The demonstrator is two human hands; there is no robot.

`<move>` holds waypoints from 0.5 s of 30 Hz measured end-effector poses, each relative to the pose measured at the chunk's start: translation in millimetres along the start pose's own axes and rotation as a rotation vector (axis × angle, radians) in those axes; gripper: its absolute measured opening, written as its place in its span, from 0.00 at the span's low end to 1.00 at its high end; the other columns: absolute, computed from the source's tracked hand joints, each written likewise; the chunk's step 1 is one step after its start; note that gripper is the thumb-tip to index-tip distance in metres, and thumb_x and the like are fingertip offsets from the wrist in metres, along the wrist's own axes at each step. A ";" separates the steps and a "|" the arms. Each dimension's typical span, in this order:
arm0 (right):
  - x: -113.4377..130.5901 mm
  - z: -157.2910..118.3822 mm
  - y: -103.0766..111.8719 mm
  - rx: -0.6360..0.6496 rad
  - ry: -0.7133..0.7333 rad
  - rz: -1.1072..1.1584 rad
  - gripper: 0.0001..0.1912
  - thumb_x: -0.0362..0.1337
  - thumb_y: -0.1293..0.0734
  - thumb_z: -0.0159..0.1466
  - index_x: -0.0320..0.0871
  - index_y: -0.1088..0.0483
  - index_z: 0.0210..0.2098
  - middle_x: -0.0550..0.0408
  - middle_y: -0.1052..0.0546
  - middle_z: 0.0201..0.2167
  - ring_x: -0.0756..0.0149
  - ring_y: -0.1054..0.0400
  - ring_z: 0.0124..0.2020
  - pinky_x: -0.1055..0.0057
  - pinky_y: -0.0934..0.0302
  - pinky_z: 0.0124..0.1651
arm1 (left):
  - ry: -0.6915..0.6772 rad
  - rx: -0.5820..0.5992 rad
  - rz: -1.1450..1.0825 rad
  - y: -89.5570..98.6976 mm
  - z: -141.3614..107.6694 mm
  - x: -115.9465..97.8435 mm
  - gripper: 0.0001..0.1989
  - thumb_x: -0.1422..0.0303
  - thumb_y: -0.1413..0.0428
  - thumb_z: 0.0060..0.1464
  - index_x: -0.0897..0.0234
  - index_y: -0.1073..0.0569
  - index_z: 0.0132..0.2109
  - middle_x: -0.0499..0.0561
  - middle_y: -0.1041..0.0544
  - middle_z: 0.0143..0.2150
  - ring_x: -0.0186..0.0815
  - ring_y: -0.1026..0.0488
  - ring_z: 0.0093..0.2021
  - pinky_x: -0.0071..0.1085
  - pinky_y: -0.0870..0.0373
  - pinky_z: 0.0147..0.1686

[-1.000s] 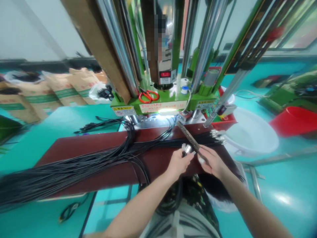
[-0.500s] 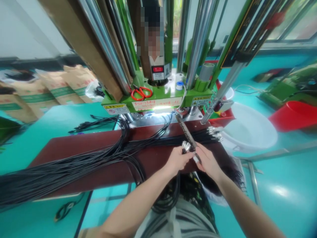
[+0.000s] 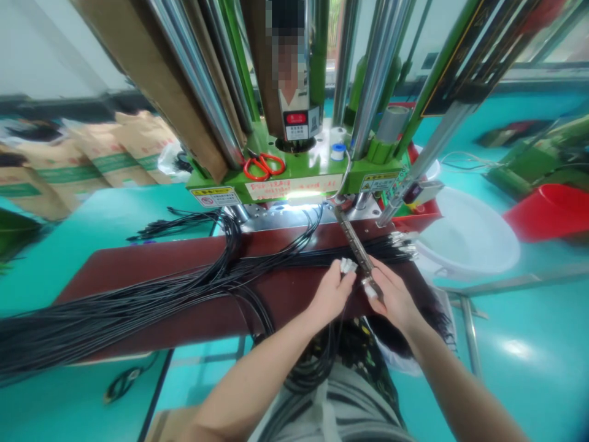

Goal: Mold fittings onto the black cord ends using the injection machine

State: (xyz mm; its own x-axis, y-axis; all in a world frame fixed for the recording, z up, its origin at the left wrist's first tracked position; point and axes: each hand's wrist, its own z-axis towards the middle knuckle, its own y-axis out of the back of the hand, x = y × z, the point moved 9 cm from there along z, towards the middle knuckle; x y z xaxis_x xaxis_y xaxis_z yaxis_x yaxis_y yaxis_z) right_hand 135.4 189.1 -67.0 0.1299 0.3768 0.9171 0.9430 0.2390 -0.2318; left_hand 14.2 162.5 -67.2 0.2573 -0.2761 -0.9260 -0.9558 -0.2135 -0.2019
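My left hand (image 3: 332, 291) is closed round a bundle of black cables, whose silvery-white connector ends (image 3: 348, 266) stick up above the fingers. The cables' length hangs down toward my lap. My right hand (image 3: 394, 296) grips the near end of a long narrow metal bar (image 3: 353, 240) with notches along it. A pale connector (image 3: 369, 290) shows by the right fingers; whether it sits in the bar I cannot tell. The bar's far end points at the lit bed of the green press. Behind my hands, many black cables (image 3: 184, 285) lie across the dark red board (image 3: 151, 267).
The green press (image 3: 262, 187) stands ahead, with red-handled scissors (image 3: 264, 166) on its ledge. More cable connectors (image 3: 404, 244) lie at the board's right end. To the right are a white tub (image 3: 473, 245) and a red basin (image 3: 547, 212). Paper sacks (image 3: 78, 159) stand at the left.
My left hand with the cable bundle has drawn slightly away from the right hand and the bar, leaving a small gap. The view has shifted a little.
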 end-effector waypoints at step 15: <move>4.3 -1.4 -7.7 0.120 0.034 -0.296 0.29 0.48 0.39 0.60 0.45 0.41 0.57 0.63 0.38 0.16 0.78 0.51 0.11 0.79 0.55 0.11 | 0.031 0.039 -0.018 0.4 1.7 7.1 0.16 0.60 0.40 0.39 0.65 0.37 0.26 0.39 0.41 0.16 0.22 0.46 0.16 0.21 0.51 0.16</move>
State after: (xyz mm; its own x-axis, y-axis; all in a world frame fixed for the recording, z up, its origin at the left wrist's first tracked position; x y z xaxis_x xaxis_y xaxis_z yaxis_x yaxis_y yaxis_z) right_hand 129.2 187.6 -60.8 -0.1326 0.2460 0.9602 0.8988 0.4383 0.0118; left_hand 15.3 162.1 -74.4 0.2787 -0.3018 -0.9117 -0.9555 -0.1826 -0.2316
